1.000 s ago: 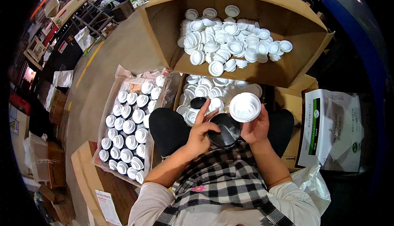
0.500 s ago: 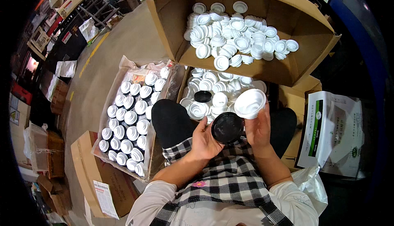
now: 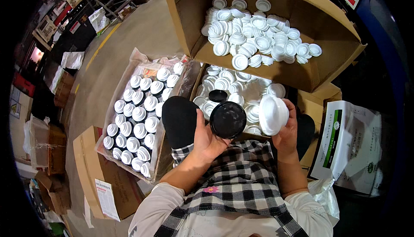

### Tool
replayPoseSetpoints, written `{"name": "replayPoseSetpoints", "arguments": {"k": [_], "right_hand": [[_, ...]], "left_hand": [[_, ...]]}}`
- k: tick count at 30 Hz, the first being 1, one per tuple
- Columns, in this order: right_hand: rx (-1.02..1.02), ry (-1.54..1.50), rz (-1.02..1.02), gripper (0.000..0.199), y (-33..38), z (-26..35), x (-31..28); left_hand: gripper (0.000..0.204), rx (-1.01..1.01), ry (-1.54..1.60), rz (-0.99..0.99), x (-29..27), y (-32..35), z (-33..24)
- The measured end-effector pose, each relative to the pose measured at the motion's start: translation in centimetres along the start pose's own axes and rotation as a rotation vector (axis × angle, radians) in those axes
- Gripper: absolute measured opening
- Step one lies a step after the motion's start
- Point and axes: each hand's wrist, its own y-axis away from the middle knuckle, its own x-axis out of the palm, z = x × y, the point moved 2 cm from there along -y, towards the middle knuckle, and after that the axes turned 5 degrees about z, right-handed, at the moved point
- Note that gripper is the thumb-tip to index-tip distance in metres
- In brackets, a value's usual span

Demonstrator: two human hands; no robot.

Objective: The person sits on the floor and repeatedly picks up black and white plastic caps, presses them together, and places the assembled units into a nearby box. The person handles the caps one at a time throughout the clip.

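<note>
Over my lap, my left hand (image 3: pixel 208 142) holds a round black cup-like part (image 3: pixel 228 120), its dark hollow face showing. To the right, my right hand (image 3: pixel 286 132) grips a white round stepped cap (image 3: pixel 273 115) by its right side. The two parts are apart, with a gap between them. Just beyond, between my knees, a carton holds a heap of white caps (image 3: pixel 222 83). On that heap lies another black round part (image 3: pixel 217 95).
A large tilted carton (image 3: pixel 340 38) with many loose white caps stands behind. At the left, a lined tray (image 3: pixel 113 161) holds rows of white caps on dark bases. A cardboard box (image 3: pixel 92 168) lies at lower left; a white-and-green box (image 3: pixel 351 144) stands at right.
My hands have moved apart. The black part has shifted left and up in my left hand; the white cap has moved right and turned, now showing its outer side.
</note>
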Motion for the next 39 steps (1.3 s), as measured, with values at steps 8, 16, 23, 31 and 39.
{"name": "replayPoseSetpoints", "arguments": {"k": [8, 16, 23, 31, 39], "right_hand": [[-0.271, 0.792, 0.283, 0.064, 0.3, 1.6, 2.9], [-0.355, 1.094, 0.363, 0.063, 0.3, 2.1, 5.2], [-0.359, 1.088, 0.412, 0.063, 0.4, 1.4, 5.8], [-0.346, 1.091, 0.448, 0.064, 0.3, 1.3, 5.9], [-0.367, 1.090, 0.502, 0.064, 0.2, 0.4, 5.3]], "left_hand": [[0.056, -0.098, -0.184, 0.179, 1.3, 0.6, 0.6], [0.051, 0.086, -0.430, 0.167, 2.2, 0.9, 1.3], [0.051, 0.116, -0.531, 0.193, 2.4, 1.3, 1.6], [0.054, 0.097, -0.588, 0.184, 2.3, 1.5, 1.4], [0.061, 0.301, -1.010, 0.206, 1.6, 0.9, 1.3]]}}
